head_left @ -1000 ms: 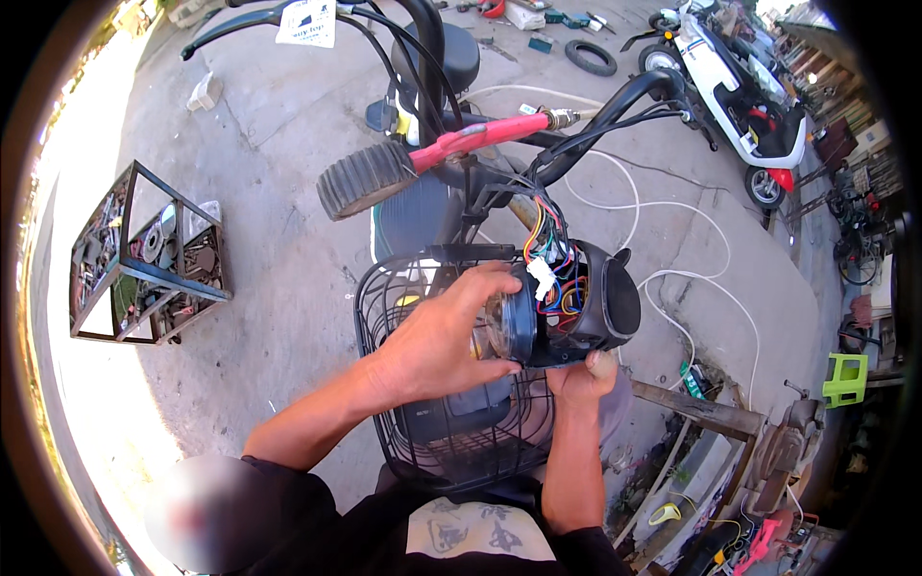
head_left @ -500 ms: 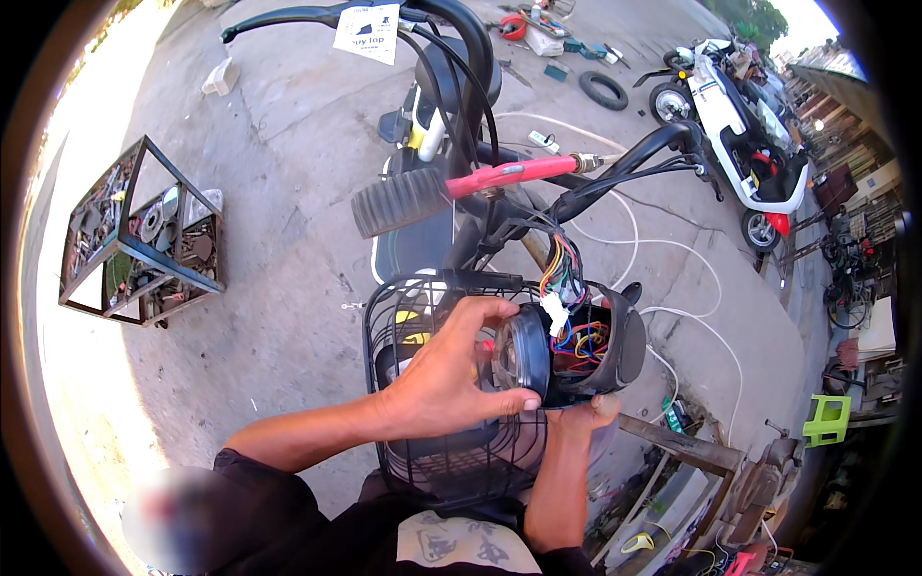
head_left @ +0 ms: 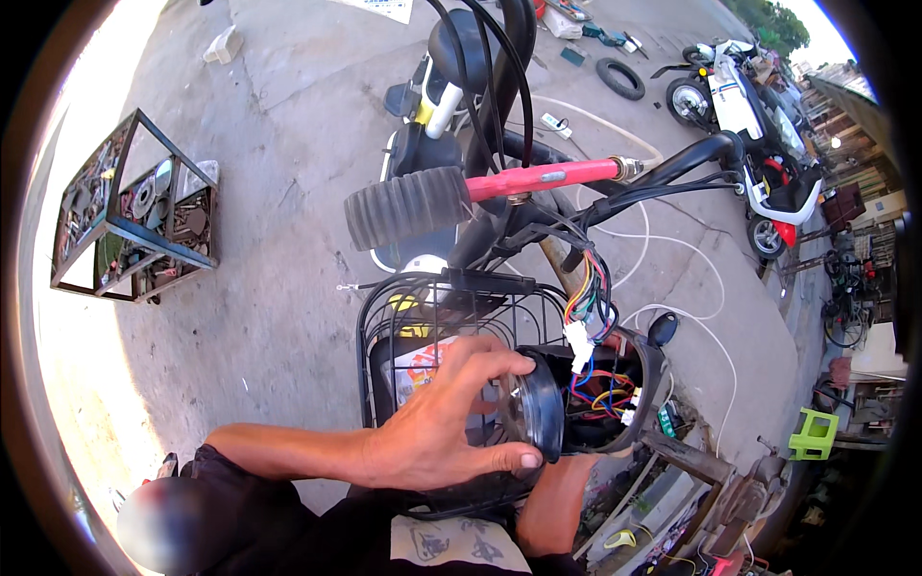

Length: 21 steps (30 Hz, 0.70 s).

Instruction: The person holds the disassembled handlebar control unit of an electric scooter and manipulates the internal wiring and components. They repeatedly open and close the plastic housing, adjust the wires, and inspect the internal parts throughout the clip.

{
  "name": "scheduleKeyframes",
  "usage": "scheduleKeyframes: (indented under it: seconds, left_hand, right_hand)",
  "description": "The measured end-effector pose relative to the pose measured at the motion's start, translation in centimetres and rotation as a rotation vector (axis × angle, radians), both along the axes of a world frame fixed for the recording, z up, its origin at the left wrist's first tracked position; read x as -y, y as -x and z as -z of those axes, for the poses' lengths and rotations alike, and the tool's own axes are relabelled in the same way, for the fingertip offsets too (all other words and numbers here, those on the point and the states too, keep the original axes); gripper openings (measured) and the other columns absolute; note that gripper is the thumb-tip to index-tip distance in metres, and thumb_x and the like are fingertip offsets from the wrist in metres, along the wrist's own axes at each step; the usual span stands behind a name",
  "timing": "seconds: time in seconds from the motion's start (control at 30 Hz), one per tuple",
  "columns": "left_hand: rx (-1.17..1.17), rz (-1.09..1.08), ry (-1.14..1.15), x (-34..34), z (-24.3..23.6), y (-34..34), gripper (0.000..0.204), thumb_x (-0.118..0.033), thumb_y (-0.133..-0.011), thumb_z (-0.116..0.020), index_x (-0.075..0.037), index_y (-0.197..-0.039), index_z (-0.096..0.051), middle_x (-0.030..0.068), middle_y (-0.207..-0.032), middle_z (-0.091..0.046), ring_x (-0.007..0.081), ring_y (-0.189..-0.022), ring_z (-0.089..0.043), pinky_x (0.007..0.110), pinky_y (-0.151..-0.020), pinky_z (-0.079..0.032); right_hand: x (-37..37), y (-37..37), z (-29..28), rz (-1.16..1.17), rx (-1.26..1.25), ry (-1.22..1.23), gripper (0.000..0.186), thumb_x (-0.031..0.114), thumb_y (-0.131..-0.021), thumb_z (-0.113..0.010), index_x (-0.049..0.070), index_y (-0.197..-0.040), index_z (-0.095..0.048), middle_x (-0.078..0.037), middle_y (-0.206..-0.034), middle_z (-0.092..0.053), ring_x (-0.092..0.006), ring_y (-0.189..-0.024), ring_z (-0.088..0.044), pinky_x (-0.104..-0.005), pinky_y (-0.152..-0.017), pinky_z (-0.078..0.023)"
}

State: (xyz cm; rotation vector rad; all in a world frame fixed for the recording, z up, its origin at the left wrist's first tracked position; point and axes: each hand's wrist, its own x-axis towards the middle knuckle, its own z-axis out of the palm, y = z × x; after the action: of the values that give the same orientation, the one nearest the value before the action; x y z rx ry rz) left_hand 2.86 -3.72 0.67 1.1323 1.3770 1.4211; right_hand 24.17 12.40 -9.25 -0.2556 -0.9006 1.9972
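My left hand [head_left: 432,432] grips a round headlight lens unit [head_left: 540,403] with fingers and thumb around its dark rim. Just right of it sits the black headlight housing [head_left: 648,374], open and full of coloured wires, with a bundle and white connector [head_left: 578,341] hanging over it. My right hand [head_left: 567,472] is below the housing, its fingers hidden. Beneath both hands is a black wire basket [head_left: 370,355] on the front of a scooter, whose handlebar [head_left: 701,149] carries cables. A red tool [head_left: 543,175] with a ribbed black rubber end lies across the handlebar.
A metal frame cart [head_left: 134,221] of parts stands left. A white scooter [head_left: 778,192] is parked upper right, near a loose tyre [head_left: 619,77]. White hose [head_left: 720,288] crosses the floor. A workbench [head_left: 691,451] with clutter and a green stool [head_left: 812,432] are at right.
The lens, housing and both hands sit lower in the picture. The housing's wired opening now shows more widely beside the lens. My right hand's fingers have gone out of sight behind the housing.
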Motion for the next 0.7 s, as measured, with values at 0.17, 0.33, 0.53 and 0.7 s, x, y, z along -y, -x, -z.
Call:
scheduleKeyframes:
  seconds: [0.17, 0.33, 0.53, 0.7]
  left_hand:
    - [0.331, -0.011, 0.043, 0.8, 0.3, -0.7, 0.098, -0.022, -0.083, -0.100, -0.010, -0.157, -0.035, 0.0196, -0.158, -0.031, 0.0355, -0.150, -0.046, 0.053, -0.115, -0.057]
    - [0.290, -0.040, -0.009, 0.8, 1.2, -0.3, 0.099, -0.014, -0.083, -0.097, -0.008, -0.156, -0.030, 0.0193, -0.158, -0.030, 0.0351, -0.152, -0.042, 0.052, -0.121, -0.051]
    - [0.167, -0.100, -0.114, 0.7, 1.4, -0.1, 0.104, -0.009, -0.079, -0.098, -0.008, -0.157, -0.031, 0.0198, -0.159, -0.030, 0.0348, -0.153, -0.039, 0.052, -0.122, -0.050]
    - [0.128, -0.130, -0.109, 0.8, 1.1, 0.1, 0.105, -0.008, -0.078, -0.098, -0.009, -0.159, -0.031, 0.0196, -0.157, -0.032, 0.0346, -0.152, -0.040, 0.051, -0.121, -0.050]
  right_hand:
    - [0.4, -0.6, 0.9, -0.005, 0.018, 0.017, 0.096, 0.040, -0.080, -0.080, 0.001, -0.162, -0.048, -0.019, -0.158, -0.059, -0.0391, -0.142, -0.061, -0.0538, -0.122, -0.050]
    - [0.1, -0.3, 1.2, -0.015, 0.030, 0.022, 0.096, 0.042, -0.081, -0.079, 0.002, -0.163, -0.048, -0.019, -0.159, -0.059, -0.0391, -0.142, -0.061, -0.0540, -0.123, -0.050]
    - [-0.2, -0.3, 1.3, -0.017, 0.026, 0.017, 0.096, 0.044, -0.083, -0.079, 0.003, -0.163, -0.047, -0.019, -0.159, -0.059, -0.0391, -0.141, -0.061, -0.0542, -0.123, -0.049]
    - [-0.6, -0.3, 1.6, -0.029, 0.018, -0.002, 0.096, 0.046, -0.084, -0.079, 0.003, -0.164, -0.047, -0.019, -0.159, -0.058, -0.0391, -0.141, -0.061, -0.0544, -0.123, -0.049]
